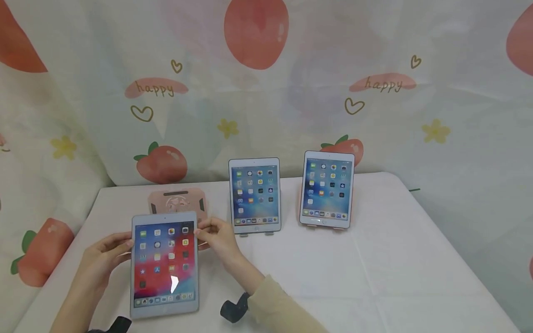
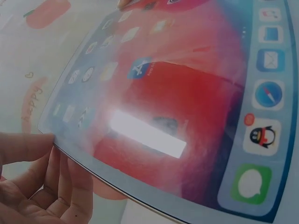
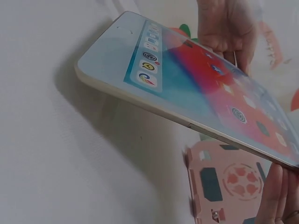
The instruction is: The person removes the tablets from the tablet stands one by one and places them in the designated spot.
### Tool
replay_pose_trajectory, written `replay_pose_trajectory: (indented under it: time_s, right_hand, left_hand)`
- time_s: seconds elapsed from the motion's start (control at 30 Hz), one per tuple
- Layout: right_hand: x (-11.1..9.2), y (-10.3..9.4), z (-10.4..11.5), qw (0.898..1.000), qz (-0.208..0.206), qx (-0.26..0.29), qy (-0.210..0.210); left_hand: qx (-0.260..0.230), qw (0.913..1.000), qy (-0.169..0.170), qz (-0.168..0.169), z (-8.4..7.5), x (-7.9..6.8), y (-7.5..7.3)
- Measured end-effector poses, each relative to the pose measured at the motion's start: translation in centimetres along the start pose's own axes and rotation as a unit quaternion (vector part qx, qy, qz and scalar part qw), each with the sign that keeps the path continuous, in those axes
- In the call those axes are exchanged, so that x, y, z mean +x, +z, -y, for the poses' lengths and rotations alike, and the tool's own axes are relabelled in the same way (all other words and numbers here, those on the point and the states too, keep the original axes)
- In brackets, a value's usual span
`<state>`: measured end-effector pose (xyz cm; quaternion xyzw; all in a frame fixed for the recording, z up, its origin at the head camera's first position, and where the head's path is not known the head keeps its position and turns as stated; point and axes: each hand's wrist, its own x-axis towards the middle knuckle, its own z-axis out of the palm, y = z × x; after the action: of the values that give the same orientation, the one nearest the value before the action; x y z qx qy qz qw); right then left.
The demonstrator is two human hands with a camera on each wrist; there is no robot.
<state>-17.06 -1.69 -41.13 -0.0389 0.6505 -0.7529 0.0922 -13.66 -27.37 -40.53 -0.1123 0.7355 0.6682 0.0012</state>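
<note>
A white-framed tablet (image 1: 164, 261) with a red and blue home screen is held up at the table's left side, its screen toward the head camera. My left hand (image 1: 97, 261) grips its left edge, thumb at the front and fingers behind. On the opposite edge, my right hand (image 1: 220, 240) pinches near the upper corner. Behind the tablet lies a pink tablet stand (image 1: 179, 201) with dark pads, partly hidden by it; the right wrist view shows the stand (image 3: 229, 179) below the raised tablet. A bright reflection crosses the screen (image 2: 149, 133) in the left wrist view.
Two more white tablets, a middle one (image 1: 255, 196) and a right one (image 1: 327, 189), lean upright on stands toward the back. A white cloth covers the table (image 1: 333, 277). Behind hangs a fruit-printed curtain (image 1: 291, 106). Black wrist devices (image 1: 234, 309) show near both wrists.
</note>
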Motion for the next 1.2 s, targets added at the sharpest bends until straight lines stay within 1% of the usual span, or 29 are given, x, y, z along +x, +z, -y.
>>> replay_pose_trajectory:
  time_s: [0.03,0.1,0.27,0.37,0.47,0.53,0.6,0.7,0.77,0.8,0.97,1.2]
  right_hand:
    - [0.0,0.0,-0.1,1.000,0.000,0.001,0.003]
    - [-0.1,0.0,-0.4,1.000,0.002,0.002,0.008]
    - [-0.2,0.0,-1.2,1.000,0.000,0.002,0.015]
    - [-0.2,0.1,-1.7,1.000,-0.005,0.003,0.021]
    - [-0.2,0.1,-2.1,1.000,-0.010,0.007,0.029]
    - [-0.2,0.2,-2.3,0.999,-0.012,0.008,0.029]
    - [-0.3,0.2,-2.4,0.999,-0.014,0.009,0.030]
    - [-0.3,0.3,-2.6,0.999,-0.018,0.002,0.030]
    - [-0.4,0.4,-2.7,0.999,-0.019,-0.003,0.034]
    - [-0.4,0.5,-2.7,0.999,-0.020,-0.006,0.035]
    - [-0.5,0.6,-2.6,0.999,-0.021,-0.019,0.047]
    - [-0.7,0.6,-2.7,0.998,-0.024,-0.031,0.056]
  left_hand:
    - [-0.002,1.0000,-0.002,0.002,-0.1,-0.1,0.0]
    - [0.012,0.9999,-0.012,0.002,0.0,-0.2,0.1]
    - [0.043,0.9986,-0.032,0.006,1.1,0.3,-0.3]
    - [0.030,0.9987,-0.039,0.010,2.1,0.8,-0.7]
    - [0.025,0.9986,-0.043,0.021,3.0,1.2,-1.0]
    - [0.011,0.9989,-0.045,0.013,3.4,1.4,-1.1]
    - [0.027,0.9980,-0.056,0.016,3.4,1.3,-1.1]
    - [0.046,0.9957,-0.079,0.009,3.1,1.1,-0.8]
    - [0.071,0.9927,-0.096,0.017,2.7,0.9,-0.7]
    - [0.074,0.9919,-0.102,0.018,2.5,0.8,-0.6]
    - [0.081,0.9897,-0.116,0.020,2.2,0.7,-0.4]
    - [0.097,0.9870,-0.126,0.027,2.6,0.8,-0.3]
